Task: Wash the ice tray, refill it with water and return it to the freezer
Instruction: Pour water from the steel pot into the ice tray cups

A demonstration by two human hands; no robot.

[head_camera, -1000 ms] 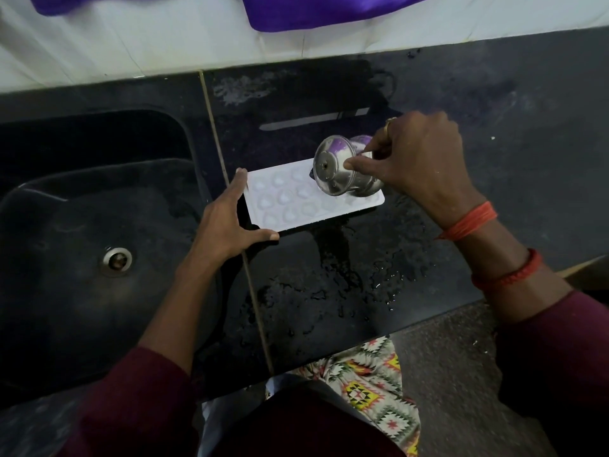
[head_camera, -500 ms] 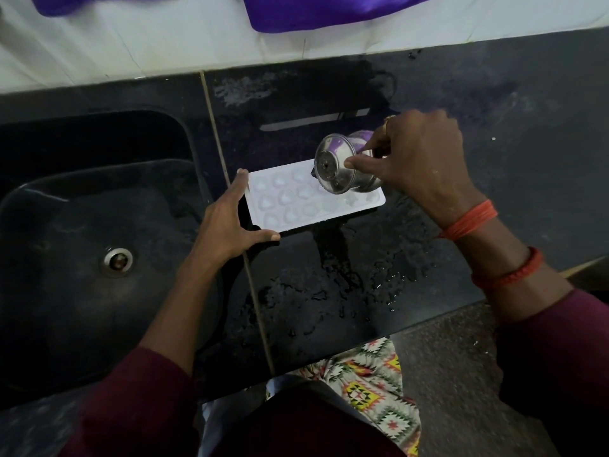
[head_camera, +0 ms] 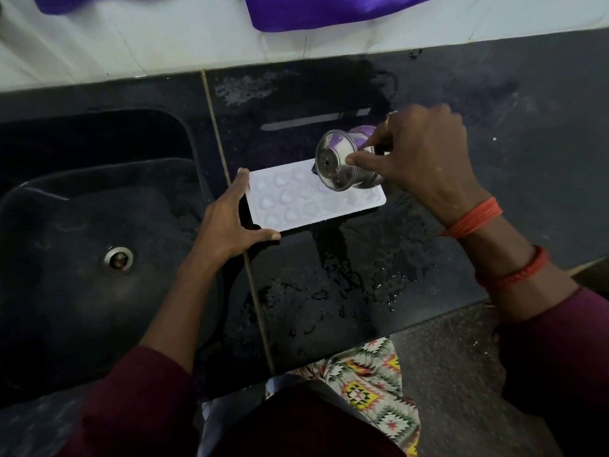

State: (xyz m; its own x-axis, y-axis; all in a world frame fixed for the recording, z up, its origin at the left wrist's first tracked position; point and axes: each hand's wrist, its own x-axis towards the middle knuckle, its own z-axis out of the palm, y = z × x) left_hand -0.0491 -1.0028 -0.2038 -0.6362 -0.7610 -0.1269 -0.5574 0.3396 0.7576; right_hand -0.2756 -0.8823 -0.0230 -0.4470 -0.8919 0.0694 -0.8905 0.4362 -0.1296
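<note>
Hardly anything has moved: the cup sits a touch higher than a second ago, and both hands keep their places. The right hand grips the steel cup with curled fingers and thumb, tipped on its side with its base turned toward the left hand. It hangs over the end of the tray nearest the right hand. The left hand is open, with straight fingers laid along the tray's other short end and the thumb stretched along its near edge. The white tray lies flat on the dark counter between the hands, its cells glistening. Water is pooled on the counter nearer the body than the tray. A sink lies beyond the left hand's outer side.
</note>
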